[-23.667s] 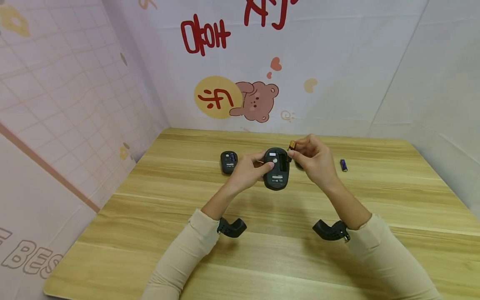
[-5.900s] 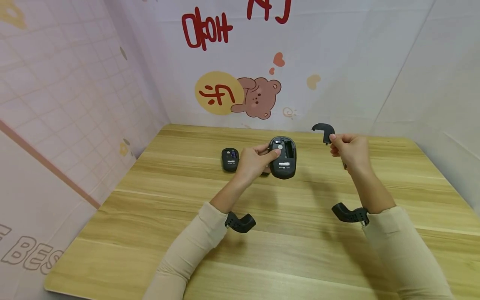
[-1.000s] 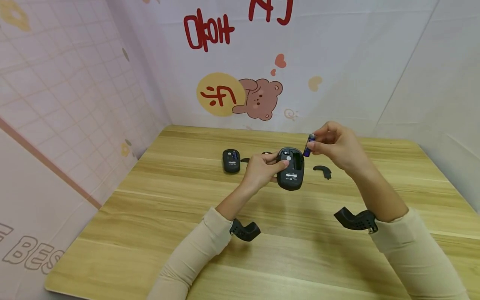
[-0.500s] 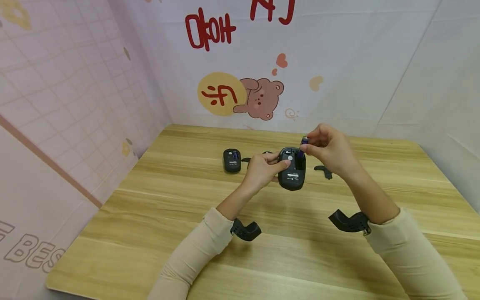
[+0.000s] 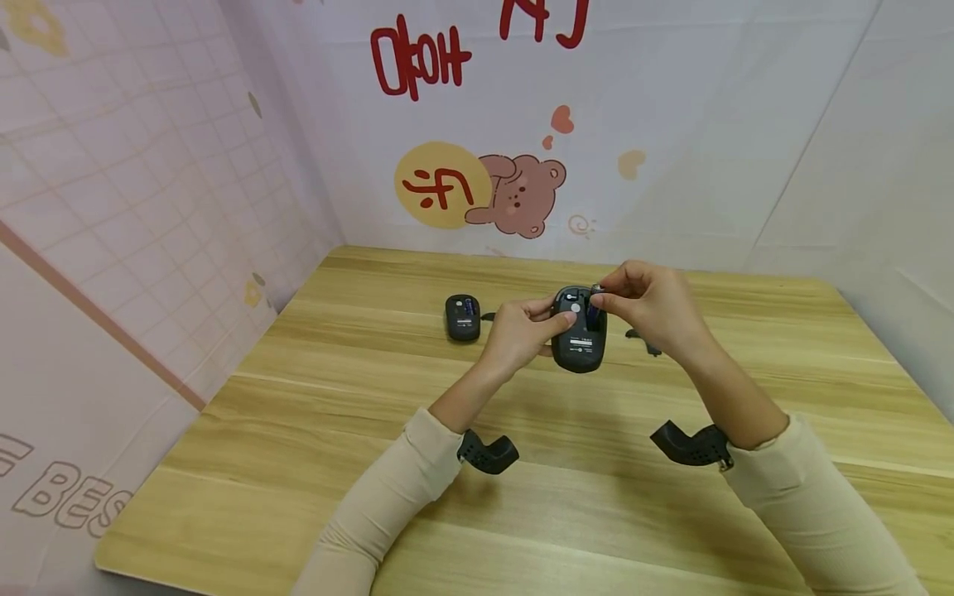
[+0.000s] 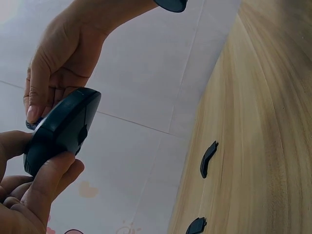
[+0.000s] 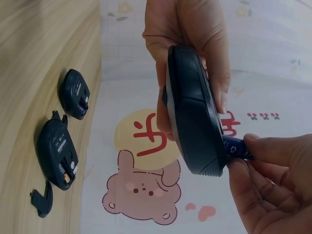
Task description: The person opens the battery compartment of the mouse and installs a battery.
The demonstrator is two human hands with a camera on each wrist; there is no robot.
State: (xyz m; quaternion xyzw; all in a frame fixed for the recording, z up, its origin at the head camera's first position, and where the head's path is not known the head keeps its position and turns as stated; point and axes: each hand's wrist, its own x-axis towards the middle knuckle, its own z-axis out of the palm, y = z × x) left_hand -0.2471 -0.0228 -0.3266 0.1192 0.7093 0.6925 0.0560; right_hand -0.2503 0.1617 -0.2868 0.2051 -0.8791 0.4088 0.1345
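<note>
My left hand [image 5: 522, 335] holds a black computer mouse [image 5: 579, 352] above the table, its underside with the open battery slot facing me. Thumb on the underside, fingers behind. Between thumb and fingertips my right hand [image 5: 656, 310] pinches a blue battery [image 5: 593, 314], tilted, its lower end in the slot. In the right wrist view this battery [image 7: 236, 147] sticks out from the mouse's underside [image 7: 197, 117]. From the left wrist view the mouse [image 6: 61, 129] hides most of the battery. A black battery cover [image 5: 647, 343] lies on the table behind the right hand.
A second mouse [image 5: 463, 318] lies upside down at the left with a blue battery. The right wrist view shows a third mouse [image 7: 57, 153] with a gold-ended battery, largely hidden in the head view, and a loose cover [image 7: 43, 201]. A printed cloth stands behind the table [image 5: 335, 372].
Over the last second my right hand has moved left and brought the blue battery from beside the mouse into its slot. Earlier it held the battery cover, which now lies on the table.
</note>
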